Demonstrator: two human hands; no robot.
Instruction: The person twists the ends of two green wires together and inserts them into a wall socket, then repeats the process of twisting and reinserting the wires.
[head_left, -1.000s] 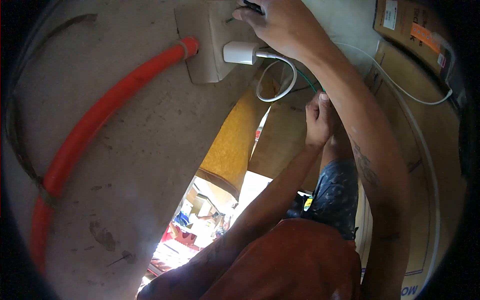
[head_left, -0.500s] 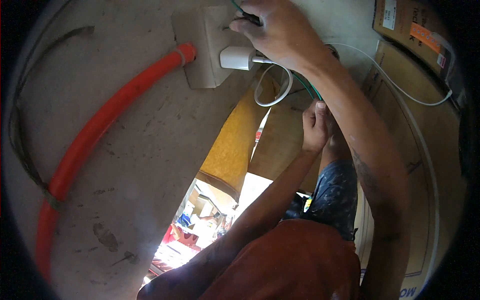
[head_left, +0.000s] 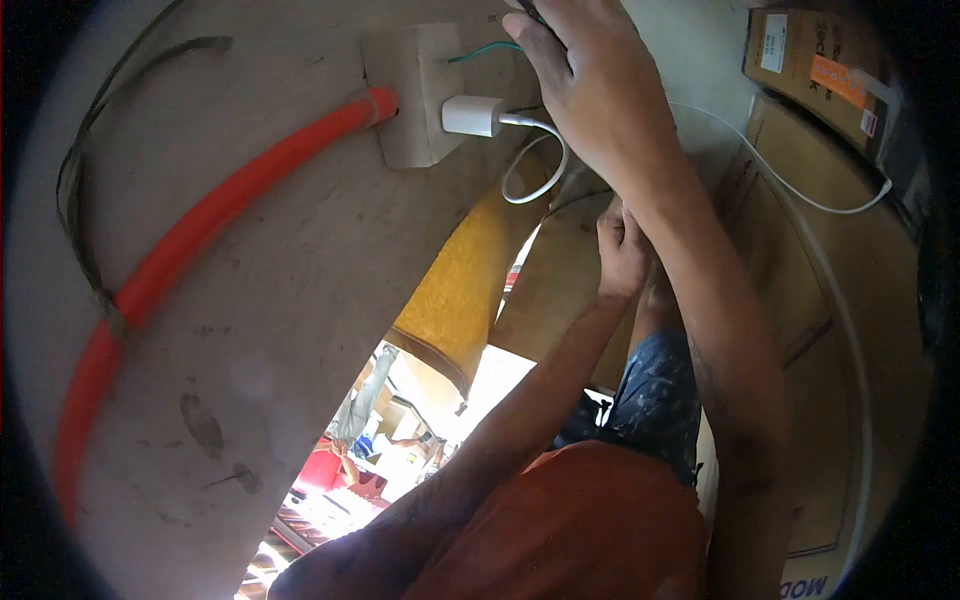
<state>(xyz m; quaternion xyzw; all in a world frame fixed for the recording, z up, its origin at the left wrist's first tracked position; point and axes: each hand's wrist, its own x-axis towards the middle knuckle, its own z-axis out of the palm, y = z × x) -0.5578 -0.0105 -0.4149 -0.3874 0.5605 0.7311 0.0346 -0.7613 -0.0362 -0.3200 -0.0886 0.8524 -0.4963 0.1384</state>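
My right hand (head_left: 595,85) is raised at the top, its fingers closed around a slim dark object (head_left: 532,12), largely hidden by the fingers. From the pale switch-box-like outlet (head_left: 408,110) on the wall, a thin green wire (head_left: 487,48) curves to this hand; its end meets the outlet's face. Just below, a white charger plug (head_left: 472,116) sits in the outlet with a looped white cable (head_left: 552,180). Lower down, my left hand (head_left: 622,250) is a closed fist beside my right forearm, which hides what comes out of it; green wire ran into it earlier.
An orange-red conduit (head_left: 205,225) runs along the wall into the outlet, with a dark cord (head_left: 72,200) tied round it. Cardboard boxes (head_left: 800,300) stand at the right, a white cable (head_left: 770,165) across them. A yellow panel (head_left: 450,290) hangs beside a bright opening.
My right hand has shifted right, away from the outlet, and the green wire now spans between them. My left fist stays nearly in place. The view has moved slightly.
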